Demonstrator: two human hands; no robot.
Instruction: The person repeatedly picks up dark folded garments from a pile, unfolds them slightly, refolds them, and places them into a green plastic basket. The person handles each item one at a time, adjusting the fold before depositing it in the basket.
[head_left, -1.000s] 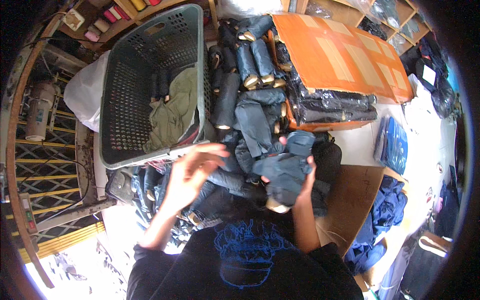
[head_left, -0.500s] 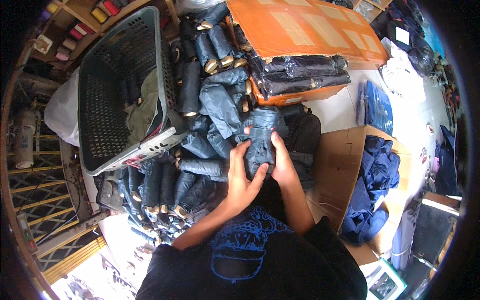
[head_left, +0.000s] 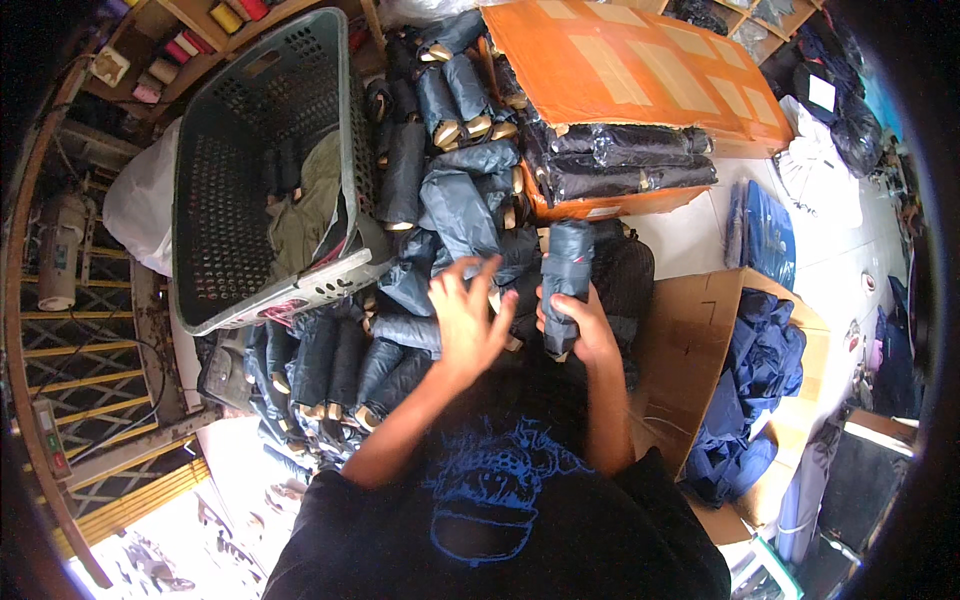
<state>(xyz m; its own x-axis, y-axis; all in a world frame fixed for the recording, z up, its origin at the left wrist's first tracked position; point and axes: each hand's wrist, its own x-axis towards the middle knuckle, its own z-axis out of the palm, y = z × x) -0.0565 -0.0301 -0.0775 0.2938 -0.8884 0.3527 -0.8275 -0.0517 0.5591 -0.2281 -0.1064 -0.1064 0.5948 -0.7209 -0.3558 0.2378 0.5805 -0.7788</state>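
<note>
- And here's my right hand [head_left: 585,325], wrapped snugly around one roll [head_left: 569,262], thumb pressed across its near half!
- The roll is a stubby cylinder of slick, creased, blue-grey fabric, at centre, pointing to the far side, just left of the brown box [head_left: 690,335].
- My left hand [head_left: 468,322] is spread wide, holding nothing, left of the roll; whether its fingertips touch the pile [head_left: 462,215] beneath, I can't tell.
- What a heap, that pile: smooth, shiny tubes, many pale-ended, overlapping too much for a full count.
- Far left, one perforated plastic basket [head_left: 225,170], with crumpled olive cloth [head_left: 312,190] and dark rolled pieces inside.
- Far right, one orange carton [head_left: 640,75], tan tape strips on top; glossy plastic-wrapped dark packets [head_left: 625,165] fill its open side.
- Near right, that one brown box, stiff cardboard, full of rumpled navy cloth [head_left: 755,370]!
</note>
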